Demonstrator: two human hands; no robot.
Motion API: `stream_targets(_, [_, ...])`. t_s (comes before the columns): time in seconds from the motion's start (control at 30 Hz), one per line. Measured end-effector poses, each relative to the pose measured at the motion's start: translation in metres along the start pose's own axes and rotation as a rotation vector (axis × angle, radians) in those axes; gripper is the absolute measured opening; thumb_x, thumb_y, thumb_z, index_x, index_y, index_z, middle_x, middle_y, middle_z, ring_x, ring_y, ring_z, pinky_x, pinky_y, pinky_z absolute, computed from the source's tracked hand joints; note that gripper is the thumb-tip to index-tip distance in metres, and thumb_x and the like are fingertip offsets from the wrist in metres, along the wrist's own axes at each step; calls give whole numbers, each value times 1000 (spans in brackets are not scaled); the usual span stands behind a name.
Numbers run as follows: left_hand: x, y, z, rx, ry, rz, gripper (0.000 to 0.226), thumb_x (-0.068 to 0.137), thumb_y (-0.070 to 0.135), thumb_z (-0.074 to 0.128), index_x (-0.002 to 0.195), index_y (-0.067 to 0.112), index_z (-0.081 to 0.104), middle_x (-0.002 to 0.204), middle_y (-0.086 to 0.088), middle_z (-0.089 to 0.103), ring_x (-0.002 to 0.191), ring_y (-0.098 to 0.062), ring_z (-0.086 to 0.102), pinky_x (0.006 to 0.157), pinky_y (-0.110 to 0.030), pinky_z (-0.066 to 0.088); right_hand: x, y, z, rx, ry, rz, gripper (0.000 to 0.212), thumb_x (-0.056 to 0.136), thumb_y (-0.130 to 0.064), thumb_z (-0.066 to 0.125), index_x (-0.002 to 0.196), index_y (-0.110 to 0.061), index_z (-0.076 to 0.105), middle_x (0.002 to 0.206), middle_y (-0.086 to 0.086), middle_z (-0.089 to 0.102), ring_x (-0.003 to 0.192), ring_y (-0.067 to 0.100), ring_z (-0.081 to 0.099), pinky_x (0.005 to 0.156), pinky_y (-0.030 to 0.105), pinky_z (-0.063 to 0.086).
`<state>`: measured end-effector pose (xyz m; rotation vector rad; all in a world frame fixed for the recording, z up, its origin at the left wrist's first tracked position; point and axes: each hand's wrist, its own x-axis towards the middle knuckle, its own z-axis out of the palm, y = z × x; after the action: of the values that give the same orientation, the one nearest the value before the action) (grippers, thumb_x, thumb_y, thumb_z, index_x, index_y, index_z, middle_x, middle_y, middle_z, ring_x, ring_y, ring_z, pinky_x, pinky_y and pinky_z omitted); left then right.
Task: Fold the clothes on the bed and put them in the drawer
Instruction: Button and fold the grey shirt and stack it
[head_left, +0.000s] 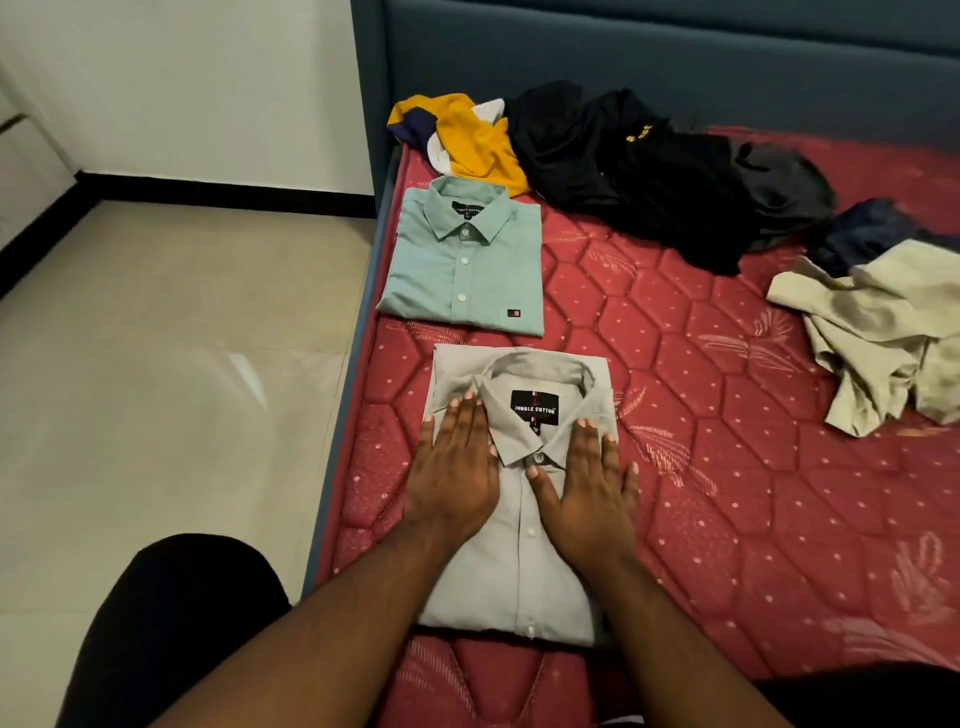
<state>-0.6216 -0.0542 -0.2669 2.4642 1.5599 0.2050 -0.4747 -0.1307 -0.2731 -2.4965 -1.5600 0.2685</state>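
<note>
A folded grey shirt (524, 561) lies on the red mattress (727, 467) near its left edge, collar away from me. My left hand (453, 467) presses flat on the shirt's left side with straight fingers. My right hand (589, 491) lies flat on its right side beside the button line. Beyond it rests a folded green shirt (467, 260). Unfolded clothes lie further back: a yellow, white and navy garment (467, 140), a black pile (639, 171) and a beige garment (878, 332) with a dark navy piece (867, 234) behind it.
A blue padded headboard (649, 57) closes the far side of the bed. The blue bed frame edge (353, 364) runs along the left, with beige tiled floor (171, 364) beside it. My dark-clothed knee (171, 639) is at the lower left. No drawer is plainly visible.
</note>
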Motion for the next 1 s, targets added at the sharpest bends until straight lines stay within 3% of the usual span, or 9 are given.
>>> stream_targets(0.1, [0, 3, -8, 20, -88, -10, 65, 96, 36, 11, 156, 11, 8, 164, -3, 7, 151, -16, 4, 120, -48, 1, 4, 0, -13, 66, -119, -20, 87, 87, -75, 12, 154, -25, -9, 162, -7, -12, 148, 15, -15, 117, 48, -10])
stream_targets(0.2, [-11, 5, -23, -76, -72, -142, 67, 101, 45, 27, 156, 19, 0, 164, -2, -6, 151, -21, -2, 117, -56, 3, -7, 10, -33, 201, -101, 7, 79, 91, -66, 30, 155, -25, 7, 162, -4, 1, 149, 22, 2, 118, 49, 4])
stream_targets(0.33, [-57, 1, -37, -257, 78, -414, 70, 94, 51, 47, 152, 20, 22, 149, -15, 34, 132, -36, 37, 106, -45, 32, -45, 24, -43, 555, 117, 239, 48, 80, -50, 52, 121, -25, 57, 117, 2, 62, 105, 26, 58, 92, 44, 48])
stream_targets(0.43, [-66, -11, -36, -394, 1, -469, 64, 87, 47, 60, 139, 15, 41, 131, -14, 52, 118, -36, 51, 98, -41, 44, -47, 27, -42, 846, 30, 378, 32, 82, -24, 67, 112, -15, 64, 100, 1, 70, 88, 22, 66, 86, 42, 54])
stream_targets(0.57, [-53, -21, -60, -1078, -141, -604, 23, 83, 9, 70, 104, 0, 66, 94, -12, 71, 75, -24, 67, 62, -24, 52, -39, 28, -61, 1100, -248, 540, 14, 87, 0, 63, 100, 1, 67, 91, 18, 73, 75, 30, 69, 72, 41, 57])
stream_targets(0.63, [-46, -26, -69, -1211, -191, -625, 19, 84, 8, 71, 98, -4, 68, 91, -18, 73, 71, -25, 68, 61, -25, 53, -36, 30, -75, 1046, -355, 525, 9, 87, -4, 64, 95, 0, 67, 83, 17, 73, 66, 27, 68, 61, 32, 54])
stream_targets(0.77, [-19, -39, -67, -1313, -230, -653, 33, 86, 31, 73, 96, 1, 67, 84, -10, 72, 65, -18, 65, 54, -21, 49, -11, 31, -77, 1026, -209, 489, 19, 92, -17, 63, 84, 0, 65, 72, 15, 65, 61, 23, 59, 60, 29, 47])
stream_targets(0.9, [-2, -35, -57, -1264, -81, -604, 28, 82, 21, 78, 94, -3, 70, 88, -14, 74, 71, -23, 70, 59, -27, 56, 12, 20, -84, 1059, -182, 499, 27, 97, -26, 56, 91, -4, 70, 89, 14, 73, 76, 27, 68, 67, 31, 51])
stream_targets(1.0, [0, -27, -60, -1177, 73, -472, 10, 87, 9, 71, 96, 8, 68, 85, 1, 71, 74, -12, 66, 53, -9, 46, 27, 11, -83, 1074, -299, 530, 38, 100, -41, 46, 103, -10, 68, 100, 13, 73, 90, 31, 69, 77, 38, 56])
